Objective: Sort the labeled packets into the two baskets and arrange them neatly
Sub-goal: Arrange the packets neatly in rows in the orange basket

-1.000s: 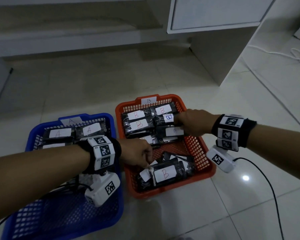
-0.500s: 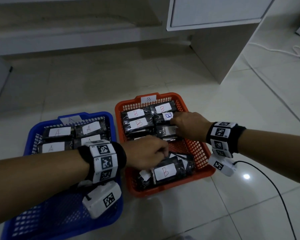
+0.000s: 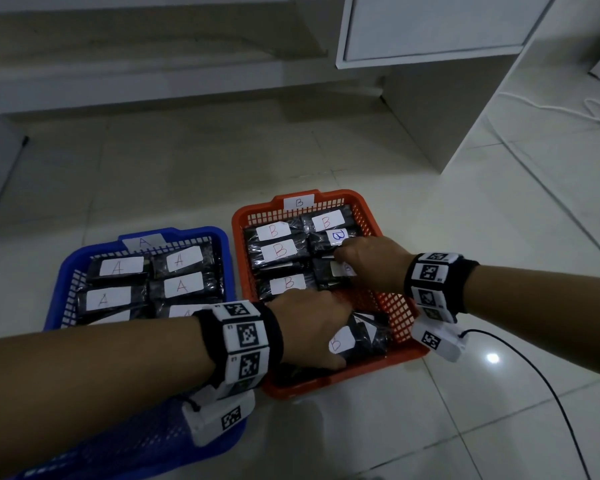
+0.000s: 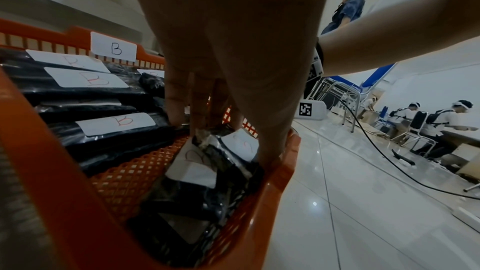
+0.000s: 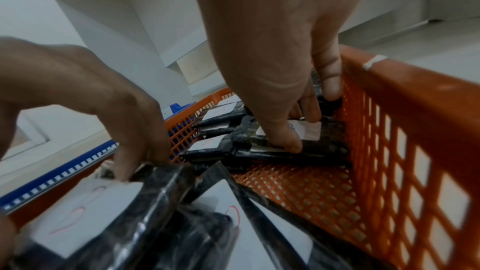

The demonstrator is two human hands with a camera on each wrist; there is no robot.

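- Glossy white floor tiles carry two mesh baskets side by side, below a white cabinet.
- Nearest, the left hand reaches into the near end of the orange basket; its fingers and thumb curl down around a tilted black packet marked B, which leans on other loose packets in the near right corner.
- Beside it, the blue basket, tagged A, holds black packets labelled A in two columns.
- Farther in, the right hand bends its fingertips onto a flat B packet with a white label against the basket's right wall; a firm grip cannot be confirmed.
- Beyond, B packets in rows fill the far end under the rim's B tag.
- Marker-printed wristbands ring both wrists.
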